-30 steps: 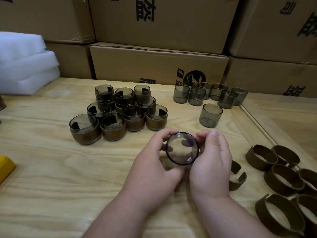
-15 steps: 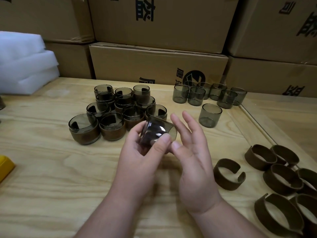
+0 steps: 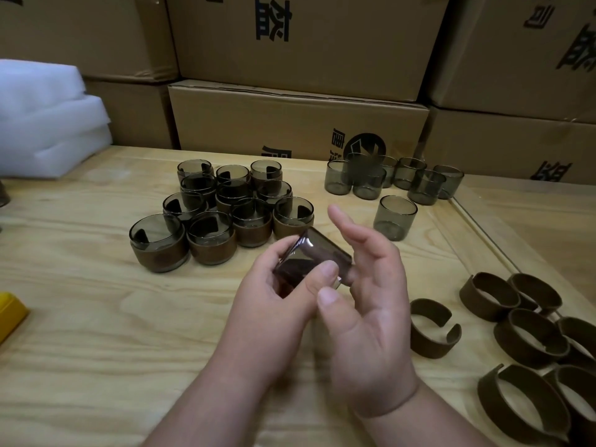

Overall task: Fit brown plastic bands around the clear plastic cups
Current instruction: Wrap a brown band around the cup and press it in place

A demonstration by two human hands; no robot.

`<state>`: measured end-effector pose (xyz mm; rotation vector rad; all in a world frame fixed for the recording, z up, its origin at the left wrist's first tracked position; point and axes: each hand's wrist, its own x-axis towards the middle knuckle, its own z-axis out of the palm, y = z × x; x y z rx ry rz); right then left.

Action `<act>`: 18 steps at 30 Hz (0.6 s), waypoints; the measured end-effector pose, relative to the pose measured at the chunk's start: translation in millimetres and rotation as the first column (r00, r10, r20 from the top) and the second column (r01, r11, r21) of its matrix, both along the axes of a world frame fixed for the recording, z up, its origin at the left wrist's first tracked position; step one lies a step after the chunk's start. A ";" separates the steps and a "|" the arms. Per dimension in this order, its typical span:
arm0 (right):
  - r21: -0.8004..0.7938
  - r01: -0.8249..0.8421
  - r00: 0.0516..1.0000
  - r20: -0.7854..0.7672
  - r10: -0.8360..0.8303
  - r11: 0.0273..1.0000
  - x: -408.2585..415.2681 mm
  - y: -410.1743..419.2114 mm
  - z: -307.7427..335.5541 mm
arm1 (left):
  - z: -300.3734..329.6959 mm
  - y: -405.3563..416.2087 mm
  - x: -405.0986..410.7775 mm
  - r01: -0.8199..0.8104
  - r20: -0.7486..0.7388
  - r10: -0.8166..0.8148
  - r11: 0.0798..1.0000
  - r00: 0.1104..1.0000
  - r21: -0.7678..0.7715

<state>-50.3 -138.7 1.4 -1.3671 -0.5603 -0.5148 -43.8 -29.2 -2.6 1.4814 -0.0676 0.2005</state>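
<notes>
Head view. Against the frame half a second earlier, we note the cup (image 3: 309,262) sits lower and nearer to us, tilted on its side between the two hands, and the right hand (image 3: 364,321) has lifted its fingers further off it. A second ago both hands enclosed the cup with its mouth facing us.

Surroundings: beyond the left hand (image 3: 274,304) stands a cluster of banded cups (image 3: 222,214) on the wooden table (image 3: 96,317). Beyond the right hand stand the bare cups (image 3: 393,179), one single bare cup (image 3: 395,217) nearest its fingertips. Just right of the right hand lies one open brown band (image 3: 433,330); further right lies a heap of brown bands (image 3: 529,337). Cardboard boxes (image 3: 290,121) close the back; white foam (image 3: 45,117) lies far left, a yellow object (image 3: 11,311) at the left edge. Nothing stands between hands and bands.

Hand pose: the left hand grips the cup, thumb across its side and fingers curled beneath. The right hand is spread wide, palm towards the cup, fingers straight and raised; we cannot tell whether its thumb touches the rim.
</notes>
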 end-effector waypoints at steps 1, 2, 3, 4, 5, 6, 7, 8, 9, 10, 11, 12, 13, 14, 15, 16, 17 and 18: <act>-0.009 0.014 1.000 0.004 -0.014 1.000 -0.3 0.6 0.6 | 0.1 -0.2 0.0 -0.061 -0.005 0.061 0.998 0.998 0.004; -0.021 0.040 0.999 0.005 -0.040 0.999 -0.5 1.2 0.6 | 0.4 -0.1 -0.1 -0.129 -0.003 0.129 0.992 0.992 0.017; -0.041 0.088 0.996 0.003 -0.088 0.995 -0.1 1.9 0.2 | 0.2 0.2 0.2 -0.191 0.005 0.191 0.981 0.982 0.038; -0.074 0.155 0.988 -0.003 -0.155 0.985 0.8 2.1 -0.3 | 0.0 0.5 0.4 -0.238 0.015 0.238 0.969 0.971 0.067; -0.113 0.228 0.973 -0.010 -0.231 0.967 2.2 1.9 -1.1 | -0.3 0.8 0.4 -0.267 0.020 0.266 0.958 0.964 0.104; -0.154 0.304 0.951 -0.015 -0.310 0.940 3.9 1.4 -1.8 | -0.4 0.6 0.2 -0.278 0.017 0.278 0.950 0.960 0.142; -0.194 0.373 0.924 -0.009 -0.382 0.907 5.5 0.6 -1.9 | -0.8 0.3 -0.1 -0.277 0.011 0.279 0.944 0.960 0.178; -0.225 0.429 0.899 0.008 -0.438 0.875 6.4 0.0 -1.6 | -1.4 -0.1 -0.3 -0.269 0.005 0.274 0.940 0.962 0.210; -0.245 0.466 0.880 0.035 -0.473 0.850 6.3 -0.4 -0.8 | -1.7 -0.8 -0.4 -0.260 -0.002 0.268 0.935 0.963 0.241; -0.254 0.490 0.869 0.065 -0.491 0.834 5.7 -0.2 0.2 | -1.5 -1.4 -0.7 -0.248 -0.013 0.261 0.930 0.965 0.272; -0.259 0.505 0.861 0.091 -0.500 0.823 4.5 0.3 1.5 | -1.0 -2.1 -1.1 -0.234 -0.028 0.254 0.924 0.967 0.301; -0.262 0.517 0.855 0.113 -0.507 0.815 3.3 1.0 3.0 | -0.8 -2.6 -1.2 -0.221 -0.042 0.248 0.919 0.968 0.325; -0.266 0.532 0.846 0.131 -0.516 0.804 2.0 1.8 4.2 | -1.1 -2.9 -1.0 -0.210 -0.052 0.242 0.915 0.969 0.345; -0.273 0.550 0.835 0.147 -0.531 0.789 0.8 2.1 4.9 | -1.2 -3.1 -0.9 -0.202 -0.058 0.238 0.910 0.970 0.363; -0.285 0.571 0.820 0.157 -0.550 0.770 -0.3 2.3 5.5 | -0.7 -3.1 -1.0 -0.194 -0.060 0.233 0.904 0.971 0.380; -0.308 0.591 0.805 0.160 -0.571 0.746 -1.9 2.3 5.9 | 0.4 -3.0 -1.5 -0.186 -0.059 0.228 0.898 0.972 0.398; -0.348 0.605 0.790 0.156 -0.592 0.716 -4.0 2.3 6.5 | 1.8 -2.8 -2.0 -0.179 -0.055 0.222 0.889 0.974 0.421; -0.404 0.611 0.777 0.145 -0.612 0.680 -6.7 2.4 7.2 | 3.2 -2.8 -2.2 -0.174 -0.044 0.216 0.877 0.975 0.447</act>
